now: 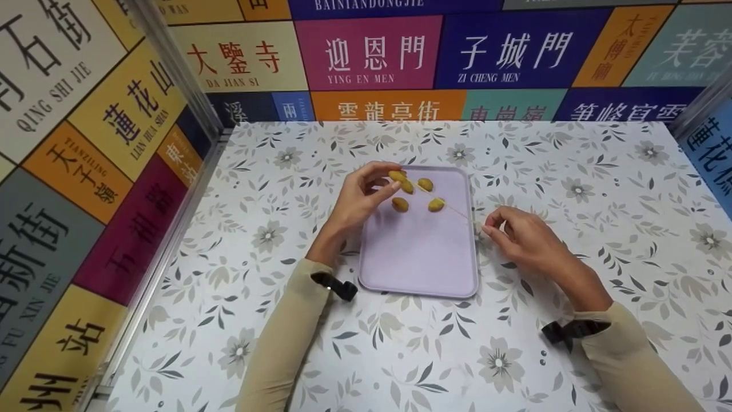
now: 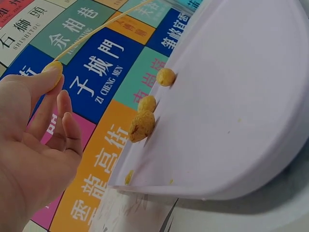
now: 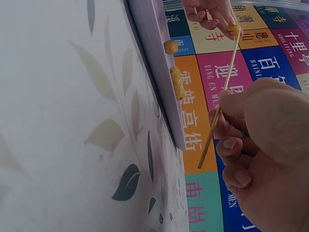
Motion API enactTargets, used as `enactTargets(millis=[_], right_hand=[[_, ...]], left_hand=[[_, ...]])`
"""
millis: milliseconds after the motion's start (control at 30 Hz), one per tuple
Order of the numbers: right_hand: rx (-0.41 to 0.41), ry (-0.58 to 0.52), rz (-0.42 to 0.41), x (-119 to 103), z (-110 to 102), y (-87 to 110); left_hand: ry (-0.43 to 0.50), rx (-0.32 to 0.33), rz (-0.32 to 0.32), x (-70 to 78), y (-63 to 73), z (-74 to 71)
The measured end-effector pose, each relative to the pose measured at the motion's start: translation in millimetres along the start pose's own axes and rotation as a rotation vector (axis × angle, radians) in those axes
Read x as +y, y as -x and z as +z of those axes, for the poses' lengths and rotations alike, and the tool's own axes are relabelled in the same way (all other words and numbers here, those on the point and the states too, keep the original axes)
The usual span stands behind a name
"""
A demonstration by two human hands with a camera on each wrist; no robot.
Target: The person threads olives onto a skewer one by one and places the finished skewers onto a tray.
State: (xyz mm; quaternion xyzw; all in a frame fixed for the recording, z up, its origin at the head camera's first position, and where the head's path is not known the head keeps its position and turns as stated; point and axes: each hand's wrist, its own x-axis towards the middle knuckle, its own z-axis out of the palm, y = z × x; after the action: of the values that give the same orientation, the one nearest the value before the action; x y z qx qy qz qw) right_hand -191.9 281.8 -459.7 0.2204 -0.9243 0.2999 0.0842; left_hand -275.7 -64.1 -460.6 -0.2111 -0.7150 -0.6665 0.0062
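Note:
My left hand [image 1: 363,194] pinches a small yellow-brown food ball [image 2: 58,67] between thumb and fingers, above the far left part of a lilac tray [image 1: 417,252]. A thin wooden skewer [image 3: 227,72] stretches from that ball across to my right hand [image 1: 523,237], its tip end hidden at the ball. Thumb and curled fingers of the right hand grip the skewer near its other end, beyond the tray's right edge. Several similar balls lie on the tray's far half, among them a browner ball [image 1: 400,205] and a yellow ball [image 1: 436,204].
The tray lies on a table [image 1: 274,320] covered in white leaf-and-flower print. Printed wall panels [image 1: 366,54] stand at the back and left. Small yellow crumbs [image 2: 171,181] dot the tray. Black wrist straps [image 1: 575,330] sit over both sleeves.

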Motion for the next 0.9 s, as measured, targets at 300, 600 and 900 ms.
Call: enactTargets(millis=[300,600,900], right_hand=[[-0.016,0.003,0.019,-0.9,-0.3,0.5],[0.047,0.072,-0.07,-3.9,-0.4,1.2],[0.101,0.145,-0.153,-5.4,1.7,3.5]], left_hand=[[0.029,-0.001,0.022,0.6,0.4,-1.7],[0.007,-0.041,0.031,0.6,1.7,-0.8],[-0.024,-0.093,0.028,-0.2,3.0,-3.2]])
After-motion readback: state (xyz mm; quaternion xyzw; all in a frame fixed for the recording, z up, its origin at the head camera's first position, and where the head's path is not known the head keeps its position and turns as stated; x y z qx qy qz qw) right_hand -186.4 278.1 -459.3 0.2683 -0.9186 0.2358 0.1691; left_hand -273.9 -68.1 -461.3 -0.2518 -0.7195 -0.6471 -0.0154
